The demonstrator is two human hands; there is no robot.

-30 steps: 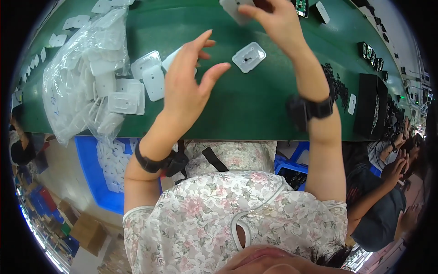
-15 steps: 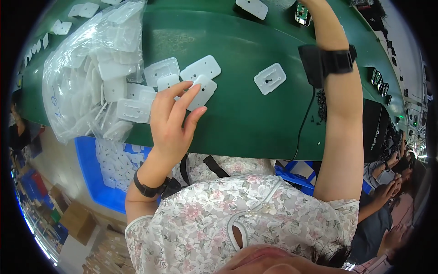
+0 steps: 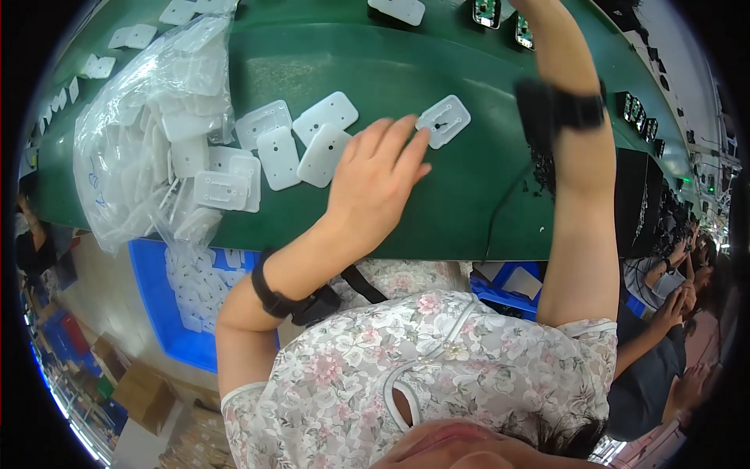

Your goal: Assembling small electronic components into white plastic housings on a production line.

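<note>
My left hand (image 3: 379, 181) is over the table, fingers stretched out and thumb apart, with nothing seen in it. Its fingertips reach the near-left edge of a white plastic cover (image 3: 453, 113) that lies alone; whether they touch it I cannot tell. Left of this hand, several loose white covers (image 3: 325, 112) lie side by side, one of them (image 3: 322, 156) close to my wrist. My right hand (image 3: 536, 4) is at the top edge, mostly cut off, its fingers out of sight. Beside it is a black case with a green circuit board (image 3: 524, 31).
A clear plastic bag (image 3: 117, 148) full of white covers spills onto the green table (image 3: 312, 66). Below stands a blue bin (image 3: 152, 293) of small white parts. Small black pieces (image 3: 541, 168) lie near my right forearm. More board cases (image 3: 634, 113) stand at right; people sit beyond.
My left hand has moved right, from the group of loose covers to the single cover. The view has shifted slightly, and a second circuit board case shows at the top. My right arm stays raised.
</note>
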